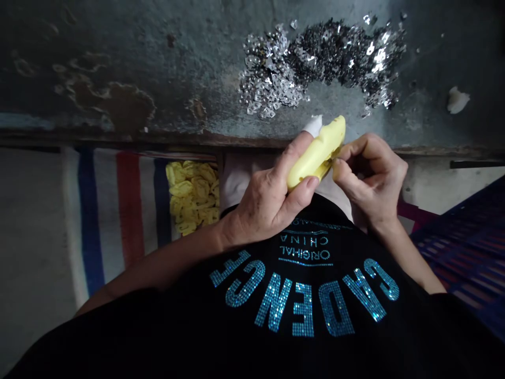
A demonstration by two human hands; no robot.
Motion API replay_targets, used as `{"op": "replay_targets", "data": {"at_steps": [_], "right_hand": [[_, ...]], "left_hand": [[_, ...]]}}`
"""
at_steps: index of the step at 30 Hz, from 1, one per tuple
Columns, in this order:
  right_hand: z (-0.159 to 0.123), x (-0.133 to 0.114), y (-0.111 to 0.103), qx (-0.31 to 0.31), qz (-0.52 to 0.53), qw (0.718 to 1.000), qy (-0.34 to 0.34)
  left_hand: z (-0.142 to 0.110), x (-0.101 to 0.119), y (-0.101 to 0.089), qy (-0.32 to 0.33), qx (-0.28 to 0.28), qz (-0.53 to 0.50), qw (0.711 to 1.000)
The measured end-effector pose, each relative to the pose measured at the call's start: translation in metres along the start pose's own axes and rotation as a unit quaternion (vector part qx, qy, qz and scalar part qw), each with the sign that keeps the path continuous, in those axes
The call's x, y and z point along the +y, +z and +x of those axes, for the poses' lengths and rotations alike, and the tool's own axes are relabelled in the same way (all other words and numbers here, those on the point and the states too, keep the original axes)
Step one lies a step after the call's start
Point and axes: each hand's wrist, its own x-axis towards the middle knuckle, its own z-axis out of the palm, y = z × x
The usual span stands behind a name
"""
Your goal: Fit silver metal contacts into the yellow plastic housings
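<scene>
Yellow plastic shell (313, 158) held at the front edge of the workbench (177, 68).
The left hand (268, 197) is closed around the shell; the right hand (371, 171) has thumb and index fingertips drawn together at its open side, though whether they grip a small part cannot be determined. Stamped metal tabs (329, 55) lie beyond; yellow parts (193, 192) sit beside a striped sheet (130, 210).

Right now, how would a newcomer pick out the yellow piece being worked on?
Find the grey bench, then its near edge, below the heap of small shiny pieces in this view. There the left hand grips the yellow piece, smooth and elongated, with the right hand at its side. Unlike the yellow pile at the left, it is up in the hands.
</scene>
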Motion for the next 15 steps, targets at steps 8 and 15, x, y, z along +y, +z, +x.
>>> {"op": "replay_targets", "data": {"at_steps": [8, 15], "right_hand": [[-0.005, 0.011, -0.008, 0.007, 0.027, 0.999, 0.018], [0.015, 0.015, -0.019, -0.099, 0.044, 0.993, 0.045]], "left_hand": [[-0.003, -0.022, 0.011, -0.003, 0.031, -0.094, 0.995], [0.001, -0.006, 0.002, 0.033, 0.004, -0.002, 0.999]]}}
